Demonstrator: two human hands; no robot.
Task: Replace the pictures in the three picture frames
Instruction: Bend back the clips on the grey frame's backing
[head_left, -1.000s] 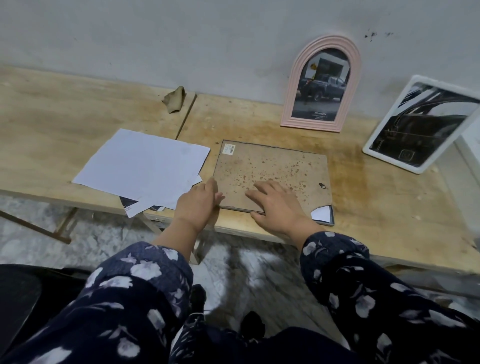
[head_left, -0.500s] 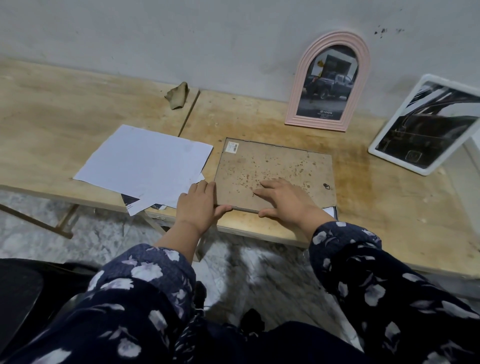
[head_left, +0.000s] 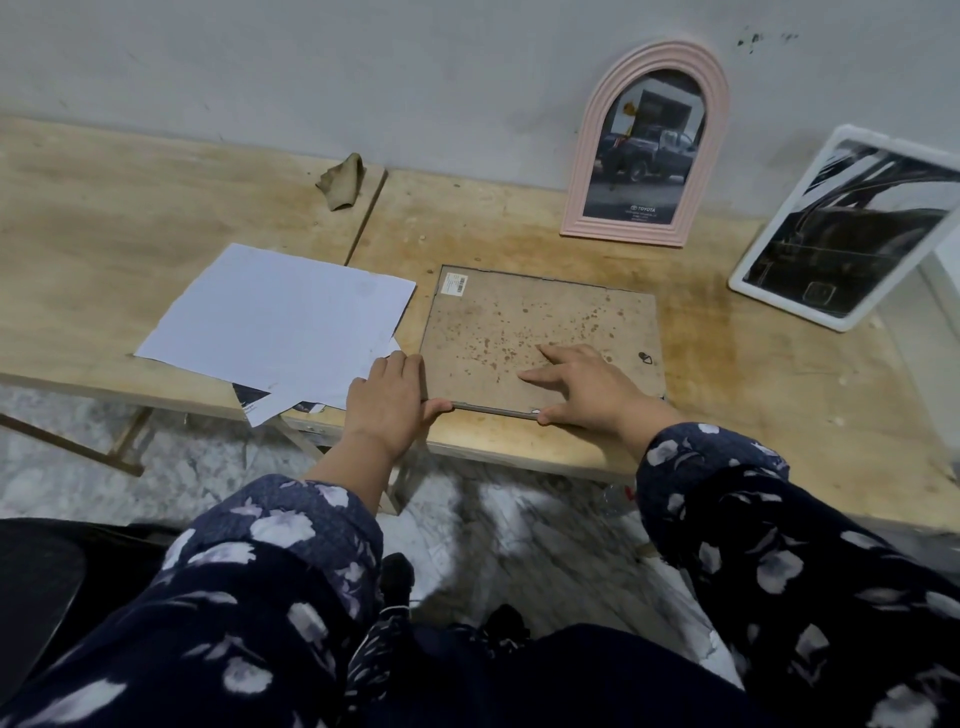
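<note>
A rectangular picture frame (head_left: 540, 332) lies face down near the front edge of a wooden bench (head_left: 753, 395), so only its brown, speckled backing board shows; whatever picture it holds is hidden. A small white barcode sticker sits in its far left corner and a little metal hanger near its right edge.

The left hand (head_left: 387, 400) grips the frame's near left corner, fingers laid along the left edge and thumb pressed against the near edge. The right hand (head_left: 582, 387) rests flat on the backing board with fingers spread and straight, its thumb against the near edge. Both arms wear dark sleeves with a pale flower print.

Just left of the frame lies a loose stack of white paper sheets (head_left: 280, 322), with a dark printed picture peeking out underneath, too covered to make out.

Behind the frame, a pink arched frame (head_left: 649, 145) with ridged moulding leans upright against the grey wall, showing a dark pickup truck. To the right, a white frame (head_left: 852, 228) with rounded corners leans tilted, cut off by the picture's edge; its dark image is hard to read. A crumpled tan scrap (head_left: 343, 179) lies near the wall where two bench boards meet.
</note>
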